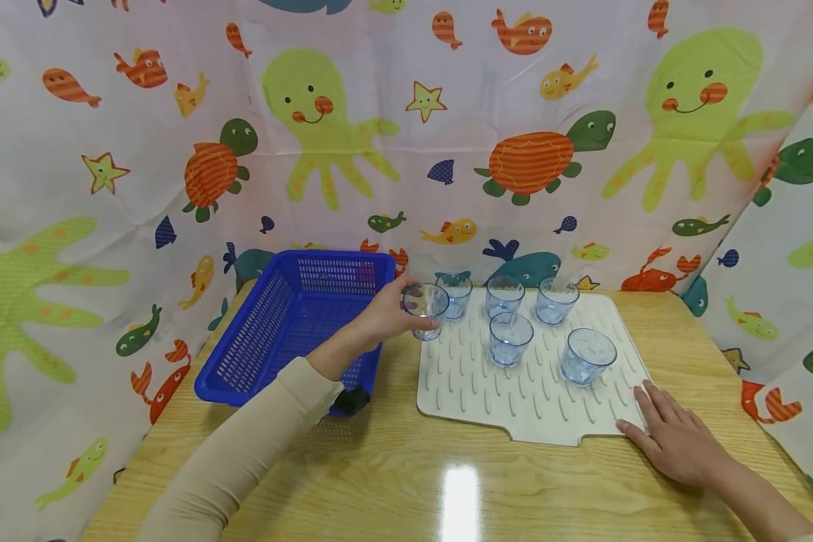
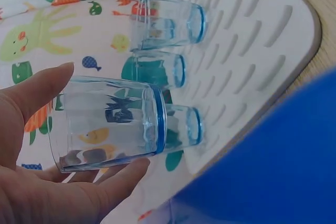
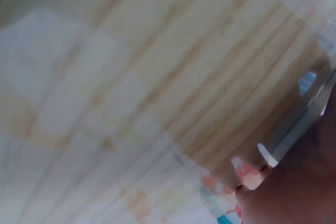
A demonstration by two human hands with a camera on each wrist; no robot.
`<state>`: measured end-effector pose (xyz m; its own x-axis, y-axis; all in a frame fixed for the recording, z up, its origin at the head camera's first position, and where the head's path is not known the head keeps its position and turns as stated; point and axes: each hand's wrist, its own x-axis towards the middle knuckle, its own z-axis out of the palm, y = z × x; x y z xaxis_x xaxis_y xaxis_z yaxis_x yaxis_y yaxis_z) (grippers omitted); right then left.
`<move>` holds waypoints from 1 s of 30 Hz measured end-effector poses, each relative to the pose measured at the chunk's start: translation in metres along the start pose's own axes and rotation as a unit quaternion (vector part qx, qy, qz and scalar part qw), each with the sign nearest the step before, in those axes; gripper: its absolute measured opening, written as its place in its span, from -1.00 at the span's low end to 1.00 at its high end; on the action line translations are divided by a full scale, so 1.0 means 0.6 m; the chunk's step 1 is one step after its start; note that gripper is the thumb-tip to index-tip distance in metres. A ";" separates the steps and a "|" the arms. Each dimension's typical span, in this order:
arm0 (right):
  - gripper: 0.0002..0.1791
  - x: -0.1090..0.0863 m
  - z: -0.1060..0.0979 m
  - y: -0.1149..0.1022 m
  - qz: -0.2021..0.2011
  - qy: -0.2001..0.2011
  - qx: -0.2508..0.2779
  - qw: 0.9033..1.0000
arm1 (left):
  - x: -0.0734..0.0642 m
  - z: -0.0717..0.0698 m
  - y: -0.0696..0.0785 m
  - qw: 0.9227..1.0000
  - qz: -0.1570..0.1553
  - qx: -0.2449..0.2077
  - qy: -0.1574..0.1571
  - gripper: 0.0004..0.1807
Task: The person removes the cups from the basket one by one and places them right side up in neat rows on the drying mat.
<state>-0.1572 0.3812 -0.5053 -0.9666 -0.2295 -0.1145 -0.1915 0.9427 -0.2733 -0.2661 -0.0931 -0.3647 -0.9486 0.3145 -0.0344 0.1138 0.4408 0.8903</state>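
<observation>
My left hand (image 1: 388, 315) grips a clear, blue-tinted glass (image 1: 424, 305) between thumb and fingers, beside the left edge of a white ridged drying mat (image 1: 457, 388). In the left wrist view this glass (image 2: 113, 121) lies sideways across the picture, with the fingers around it. Several similar glasses stand upright on the mat, one of them (image 1: 588, 357) at its right side. My right hand (image 1: 680, 436) lies with fingers spread at the mat's front right corner, fingertips on its edge. Up close, the right wrist view shows only part of that hand (image 3: 294, 195).
A blue plastic basket (image 1: 206, 394) with slotted walls sits on the wooden table (image 1: 379, 482), left of the mat and behind my left forearm. A printed sea-animal curtain (image 1: 393, 68) hangs behind the table and along both sides.
</observation>
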 end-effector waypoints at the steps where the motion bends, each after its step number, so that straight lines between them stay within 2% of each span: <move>1: -0.02 0.000 -0.001 0.000 0.000 0.000 0.000 1.000 | 0.000 0.002 0.002 1.000 -0.002 0.003 0.001 -0.15; 9: -0.02 -0.001 -0.001 0.001 0.000 0.002 0.003 1.000 | 0.000 0.023 0.011 1.000 -0.025 0.006 -0.011 -0.05; 13: -0.02 0.000 -0.001 0.000 0.000 0.002 0.002 1.000 | 0.001 0.034 0.016 1.000 -0.027 0.008 -0.011 -0.05; 20: -0.03 -0.001 -0.002 -0.005 -0.002 0.003 0.001 1.000 | 0.007 0.057 0.018 0.999 -0.052 0.003 -0.007 -0.07; 25: -0.03 -0.001 -0.004 -0.006 -0.004 0.004 0.002 1.000 | 0.018 0.076 0.011 0.997 -0.072 0.008 0.001 -0.09; 30: -0.02 -0.002 -0.002 -0.004 -0.003 0.002 0.007 1.000 | 0.029 0.094 0.006 0.994 -0.097 0.038 0.023 -0.12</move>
<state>-0.1561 0.3795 -0.5032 -0.9663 -0.2332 -0.1089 -0.1939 0.9379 -0.2877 -0.2655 -0.0387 -0.3880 -0.9672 0.1787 -0.1805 -0.0530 0.5531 0.8314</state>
